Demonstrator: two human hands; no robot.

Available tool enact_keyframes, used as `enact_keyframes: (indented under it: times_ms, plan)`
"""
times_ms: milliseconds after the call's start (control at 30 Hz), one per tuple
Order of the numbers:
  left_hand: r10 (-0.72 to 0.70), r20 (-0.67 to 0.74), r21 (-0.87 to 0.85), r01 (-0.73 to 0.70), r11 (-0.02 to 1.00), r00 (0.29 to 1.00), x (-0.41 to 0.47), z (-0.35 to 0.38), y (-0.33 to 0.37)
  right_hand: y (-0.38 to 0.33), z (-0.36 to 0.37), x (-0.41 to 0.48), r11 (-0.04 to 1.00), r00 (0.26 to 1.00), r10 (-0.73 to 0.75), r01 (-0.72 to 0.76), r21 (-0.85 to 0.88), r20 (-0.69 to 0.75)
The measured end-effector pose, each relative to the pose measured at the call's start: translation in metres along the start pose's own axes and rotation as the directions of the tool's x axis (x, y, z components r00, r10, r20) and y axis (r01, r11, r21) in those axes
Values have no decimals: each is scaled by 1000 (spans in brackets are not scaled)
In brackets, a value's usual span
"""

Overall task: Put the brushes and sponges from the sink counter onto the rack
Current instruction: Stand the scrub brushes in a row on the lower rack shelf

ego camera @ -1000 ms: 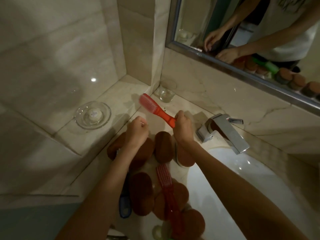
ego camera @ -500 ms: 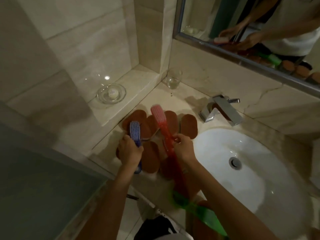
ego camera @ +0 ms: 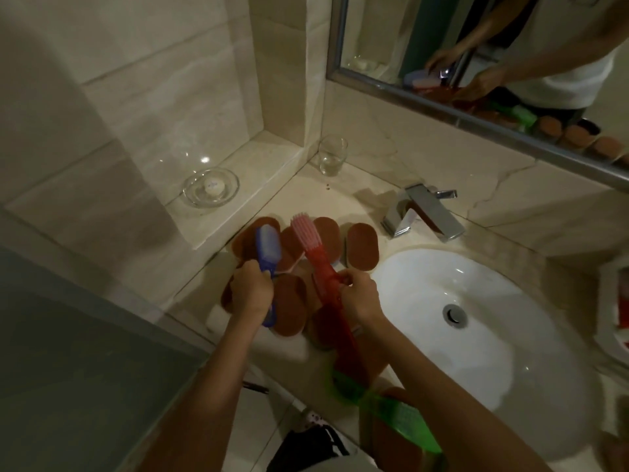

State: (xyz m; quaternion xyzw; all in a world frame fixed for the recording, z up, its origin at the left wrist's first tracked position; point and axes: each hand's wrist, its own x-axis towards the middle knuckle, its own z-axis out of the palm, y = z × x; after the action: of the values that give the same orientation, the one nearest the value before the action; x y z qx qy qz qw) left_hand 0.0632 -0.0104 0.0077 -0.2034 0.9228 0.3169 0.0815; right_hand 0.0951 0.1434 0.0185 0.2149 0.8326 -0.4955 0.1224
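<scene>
My left hand (ego camera: pixel 251 291) grips the handle of a blue brush (ego camera: pixel 268 248), bristle head pointing away from me. My right hand (ego camera: pixel 361 295) grips a red brush (ego camera: pixel 310 240) by its handle, pink bristles up and forward. Both are lifted above several brown oval sponges (ego camera: pixel 363 246) lying on the marble counter (ego camera: pixel 357 202) left of the sink. A second red brush (ego camera: pixel 343 338) lies on the sponges under my right wrist. A green brush (ego camera: pixel 391 410) lies at the counter's front edge, partly under my right forearm. No rack is in view.
A white basin (ego camera: pixel 476 318) with a chrome tap (ego camera: pixel 422 212) fills the right side. A drinking glass (ego camera: pixel 332 155) stands in the corner; a glass soap dish (ego camera: pixel 211 187) sits on the raised ledge. A mirror (ego camera: pixel 476 46) hangs above. A glass panel (ego camera: pixel 68 352) stands left.
My left hand has picked up the blue brush from the counter. My right hand keeps the red brush. The view has pulled back and both hands have drawn nearer to me.
</scene>
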Motion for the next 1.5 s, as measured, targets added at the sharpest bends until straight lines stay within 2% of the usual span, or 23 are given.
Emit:
enact_keyframes:
  times_ms: [100, 233, 333, 500, 667, 833, 933, 1033, 1200, 1300, 1500]
  plan:
    - [102, 10, -67, -101, 993, 995, -6, -9, 15, 3, -19, -6, 1000, 1000, -10, 9, -24, -17]
    - [283, 172, -41, -280, 959, 944, -20, -1, 55, 25, -57, -12, 998, 994, 61, -61, 5, -90]
    - [412, 308, -22, -427, 904, 858, -47, 27, 88, 59, -88, -29, 987, 977, 148, -137, 79, -153]
    - [526, 504, -79, -570, 818, 685, -108, 85, 133, 125, -142, -77, 945, 911, 277, -202, 257, -304]
    - [591, 647, -133, -691, 711, 483, -179, 137, 174, 193, -196, -134, 875, 781, 403, -175, 452, -477]
    - [590, 723, -162, -741, 651, 360, -256, 182, 207, 247, -243, -174, 804, 670, 504, -134, 579, -545]
    - [579, 736, -152, -747, 648, 352, -300, 216, 228, 279, -282, -191, 777, 663, 514, -90, 624, -544]
    - [568, 743, -149, -739, 657, 355, -330, 240, 249, 298, -314, -193, 760, 686, 504, -65, 646, -524]
    - [542, 683, -177, -608, 774, 490, -366, 270, 296, 312, -388, -172, 853, 741, 427, -139, 503, -519]
    - [548, 604, -157, -588, 793, 578, -365, 281, 320, 312, -420, -138, 882, 759, 402, -171, 440, -512]
    - [512, 560, -95, -564, 820, 651, -346, 302, 352, 305, -452, -66, 937, 812, 323, -200, 287, -487]
